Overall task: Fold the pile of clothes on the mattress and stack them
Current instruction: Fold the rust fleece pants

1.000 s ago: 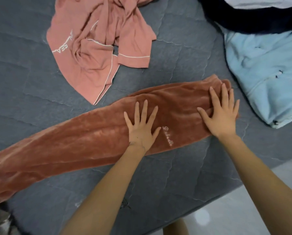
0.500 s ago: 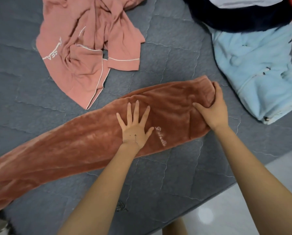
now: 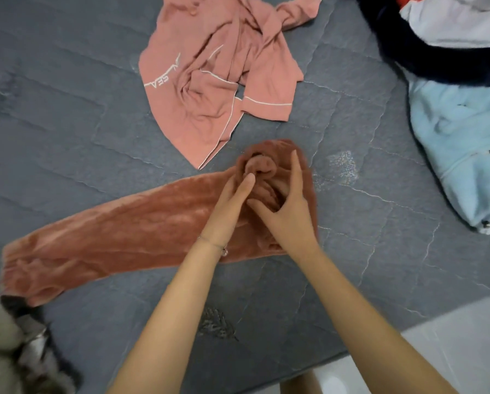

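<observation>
Head view. Grey quilted mattress (image 3: 67, 123) is carrying every item. Rust-brown fleece trousers (image 3: 124, 237) are lying across its near middle, legs stretching left, right end bunching up into a roll. Pink pyjama top (image 3: 218, 81) is lying crumpled beyond them, apart. Left hand (image 3: 229, 209), grip apart, is pressing straight fingers against the roll. Right hand (image 3: 287, 220), grip clamped on the trousers' bunched end, is holding it. Light blue fleece garment (image 3: 465, 155) is lying far right.

bare mattress (image 3: 67, 115) left, pink shirt (image 3: 221, 81) ahead, blue garment (image 3: 462, 155) blocking right
</observation>
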A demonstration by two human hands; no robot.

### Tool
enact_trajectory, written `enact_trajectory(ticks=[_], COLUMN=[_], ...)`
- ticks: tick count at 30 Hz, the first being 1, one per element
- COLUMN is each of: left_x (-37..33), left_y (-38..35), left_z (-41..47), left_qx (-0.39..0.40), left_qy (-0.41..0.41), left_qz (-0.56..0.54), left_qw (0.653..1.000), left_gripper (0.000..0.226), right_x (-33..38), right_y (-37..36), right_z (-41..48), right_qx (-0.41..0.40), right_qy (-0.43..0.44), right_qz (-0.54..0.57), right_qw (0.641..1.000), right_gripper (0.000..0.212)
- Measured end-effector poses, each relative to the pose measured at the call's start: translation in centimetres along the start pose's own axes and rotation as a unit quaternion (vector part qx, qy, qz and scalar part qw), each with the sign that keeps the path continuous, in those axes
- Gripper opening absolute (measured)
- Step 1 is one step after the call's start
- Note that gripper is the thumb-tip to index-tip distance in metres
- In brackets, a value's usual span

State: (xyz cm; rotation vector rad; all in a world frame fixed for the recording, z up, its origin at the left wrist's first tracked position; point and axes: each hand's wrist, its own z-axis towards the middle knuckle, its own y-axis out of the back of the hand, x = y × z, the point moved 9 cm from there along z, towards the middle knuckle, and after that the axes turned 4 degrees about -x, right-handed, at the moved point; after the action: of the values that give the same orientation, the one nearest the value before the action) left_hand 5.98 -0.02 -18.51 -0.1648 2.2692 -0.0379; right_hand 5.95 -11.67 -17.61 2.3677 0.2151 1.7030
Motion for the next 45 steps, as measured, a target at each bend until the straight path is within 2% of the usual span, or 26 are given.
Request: enact_trajectory(ticks=[2, 4, 6, 9, 11, 14, 16, 18, 21, 26, 27, 30, 34, 38, 40, 41, 43, 45], left_x=[-0.4, -0.9, -0.6, -0.1, -0.4, 0.0, 0.6, 1.4, 3.1, 3.6, 3.7, 4.4, 5.4, 6.6, 7.4, 7.9, 8.8, 9.3], left_y=[3.1, 6.4, 9.9, 14.5, 17.6, 23.0, 27.1, 31.1, 36.6, 44.0, 45.1, 47.9, 50.4, 52.5, 53.0, 53.2, 53.3, 52.8], left_z=[-0.2, -0.5, -1.5, -2.8, -3.7, -5.2, -6.3, -7.4, -9.0, -10.9, -11.1, -11.2, -11.2, -10.5, -9.6, -9.3, -8.6, -8.1], left_qx=[-0.037, -0.084, -0.131, -0.159, -0.163, -0.19, -0.221, -0.253, -0.3, -0.369, -0.379, -0.395, -0.443, -0.49, -0.485, -0.479, -0.465, -0.437], left_qy=[-0.011, -0.043, -0.037, -0.043, -0.061, -0.068, -0.061, -0.047, -0.025, -0.044, -0.043, -0.028, -0.018, 0.002, 0.047, 0.073, 0.103, 0.1], left_qz=[-0.016, -0.025, -0.043, -0.051, -0.068, -0.098, -0.096, -0.095, -0.112, -0.093, -0.091, -0.072, -0.035, 0.079, 0.165, 0.2, 0.185, 0.126], left_qw=[0.999, 0.995, 0.99, 0.985, 0.982, 0.975, 0.969, 0.962, 0.947, 0.924, 0.92, 0.916, 0.896, 0.868, 0.857, 0.851, 0.86, 0.885], left_gripper=[0.042, 0.03, 0.024, 0.022, 0.018, 0.022, 0.016, 0.009, 0.018, 0.02, 0.023, 0.011, 0.017, 0.023, 0.02, 0.028, 0.047, 0.062], right_x=[0.9, 1.4, 2.3, 3.6, 3.7, 3.3, 3.6, 3.9, 3.7, 3.6, 3.8, 4.7, 5.2, 5.1, 3.7, 2.7, 0.4, -1.4], right_y=[-3.8, -6.7, -8.6, -9.6, -10.6, -13.2, -15.5, -17.5, -20.0, -24.3, -25.4, -28.0, -29.9, -27.8, -25.2, -23.9, -22.0, -21.5], right_z=[-1.5, -3.0, -4.1, -4.6, -4.5, -5.2, -6.1, -6.9, -7.3, -8.2, -8.3, -8.2, -7.6, -6.0, -4.9, -4.4, -3.7, -3.3], right_qx=[0.09, 0.164, 0.193, 0.146, 0.117, 0.13, 0.139, 0.133, 0.124, 0.155, 0.163, 0.173, 0.157, 0.06, 0.021, 0.01, 0.009, 0.025], right_qy=[0.016, 0.032, 0.063, 0.133, 0.156, 0.2, 0.235, 0.251, 0.245, 0.249, 0.258, 0.274, 0.283, 0.234, 0.158, 0.108, 0.009, -0.063], right_qz=[-0.015, -0.017, -0.023, -0.08, -0.162, -0.279, -0.32, -0.347, -0.39, -0.429, -0.429, -0.426, -0.448, -0.444, -0.419, -0.381, -0.26, -0.154], right_qw=[0.996, 0.986, 0.979, 0.977, 0.967, 0.93, 0.907, 0.894, 0.879, 0.854, 0.85, 0.844, 0.834, 0.863, 0.894, 0.918, 0.965, 0.986], right_gripper=[0.101, 0.088, 0.076, 0.062, 0.059, 0.059, 0.059, 0.059, 0.063, 0.069, 0.069, 0.068, 0.07, 0.08, 0.093, 0.1, 0.116, 0.129])
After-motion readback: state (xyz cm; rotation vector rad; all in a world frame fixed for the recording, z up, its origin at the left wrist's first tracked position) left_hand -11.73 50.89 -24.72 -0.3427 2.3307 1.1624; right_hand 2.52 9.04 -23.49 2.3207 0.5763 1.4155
